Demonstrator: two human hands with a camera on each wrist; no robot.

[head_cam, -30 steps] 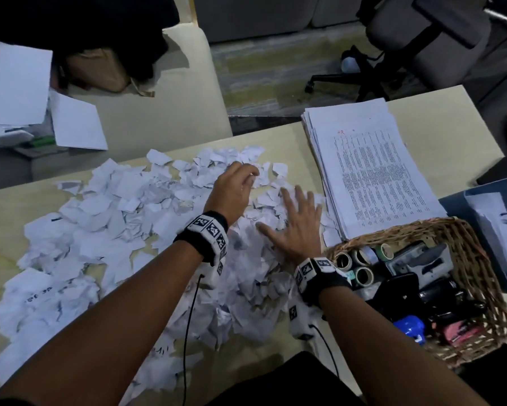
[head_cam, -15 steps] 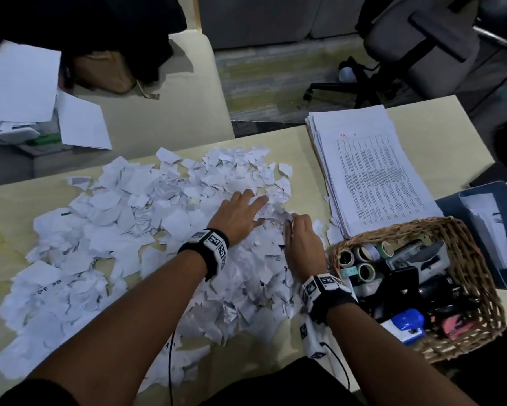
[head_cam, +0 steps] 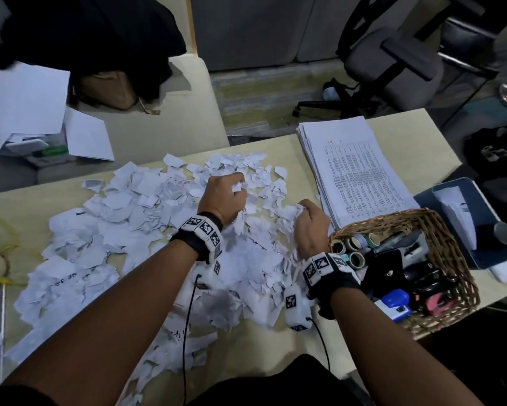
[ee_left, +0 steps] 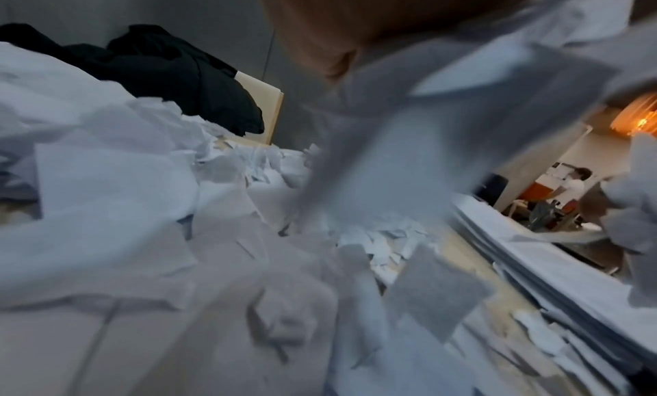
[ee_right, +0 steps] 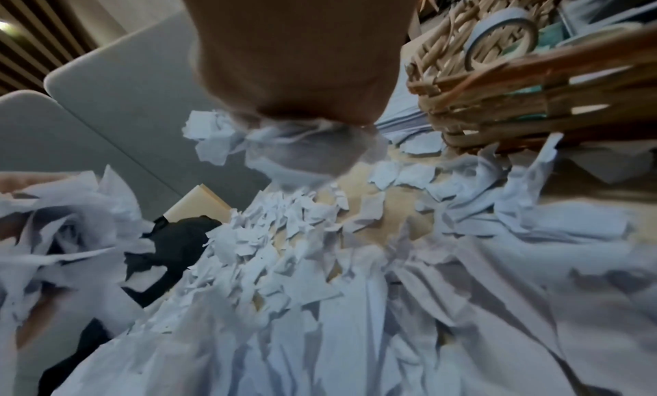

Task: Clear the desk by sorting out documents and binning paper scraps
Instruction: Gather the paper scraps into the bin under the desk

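Both fists are curled tight on crumpled wads: the left hand (head_cam: 226, 194) and the right hand (head_cam: 312, 227) each hold a clutch of paper scraps (head_cam: 147, 212), lifted just off the heap on the desk (head_cam: 416, 133). The rest spreads left and near from the fingers. The document stack (head_cam: 355, 168), long axis running near-to-far, lies just right of the right hand. No bin shows.
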